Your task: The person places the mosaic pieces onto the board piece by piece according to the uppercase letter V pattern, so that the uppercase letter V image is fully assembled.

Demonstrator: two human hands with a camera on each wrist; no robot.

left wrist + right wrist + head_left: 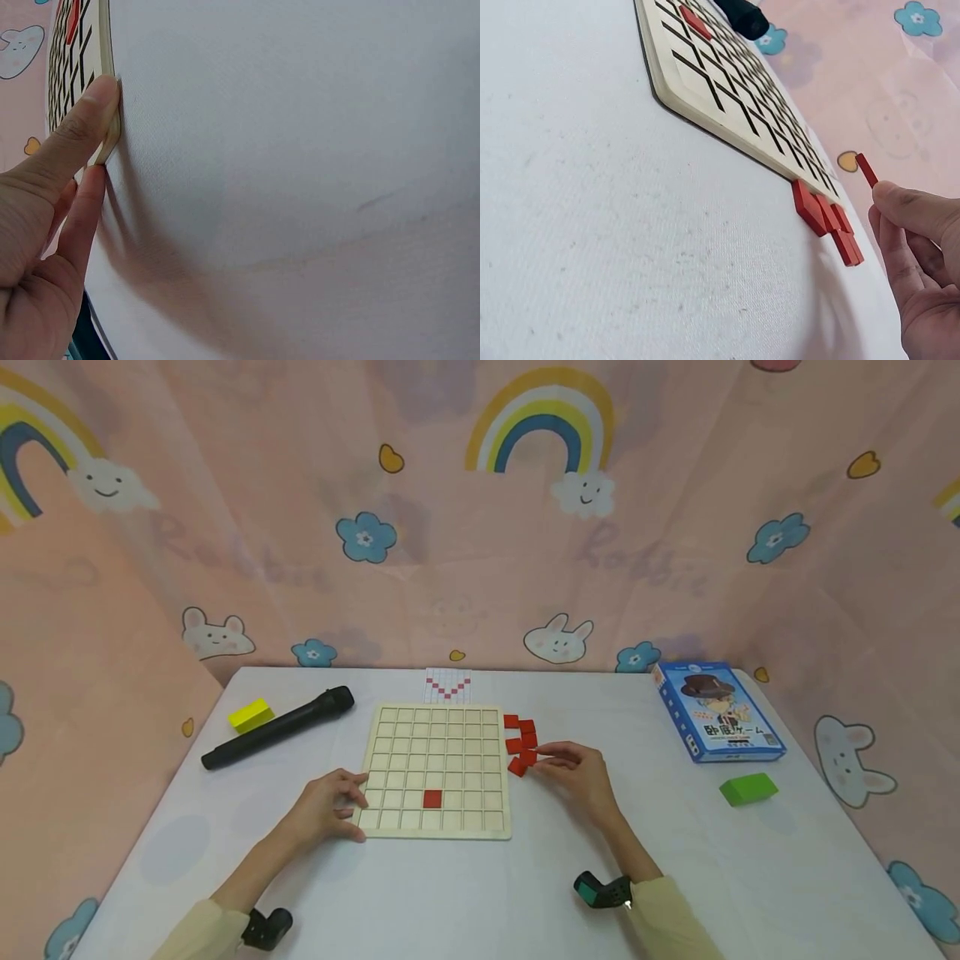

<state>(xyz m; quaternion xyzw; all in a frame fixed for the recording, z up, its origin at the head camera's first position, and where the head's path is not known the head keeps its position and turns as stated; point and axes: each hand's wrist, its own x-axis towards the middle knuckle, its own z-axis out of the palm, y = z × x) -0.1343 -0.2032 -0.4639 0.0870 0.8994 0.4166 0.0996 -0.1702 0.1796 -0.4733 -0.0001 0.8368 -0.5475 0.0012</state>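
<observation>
A small red tile [866, 171] is pinched between the thumb and a finger of my right hand [581, 777], which is closed just enough to hold it by one end. Right by those fingertips, on their left, several loose red tiles [513, 746] lie in a cluster on the table, close against the right edge of a pale grid board [435, 762].

The board lies flat between my two hands. One seated red tile [432, 799] fills a square in its lower part, roughly level with my left hand [326, 806]. That hand is partly closed and holds the board's near left corner, thumb on one side and fingers on the other.

Beyond both hands, at the board's far edge, is a card [447, 685] printed with red squares in a V. Farther out past my left hand, a black microphone [281, 727] lies at a slant, a yellow block [251, 716] just behind it. Well to the right of my right hand sits a green block [748, 789], with a blue box [720, 712] beyond it. A white cloth covers the table [450, 902].
</observation>
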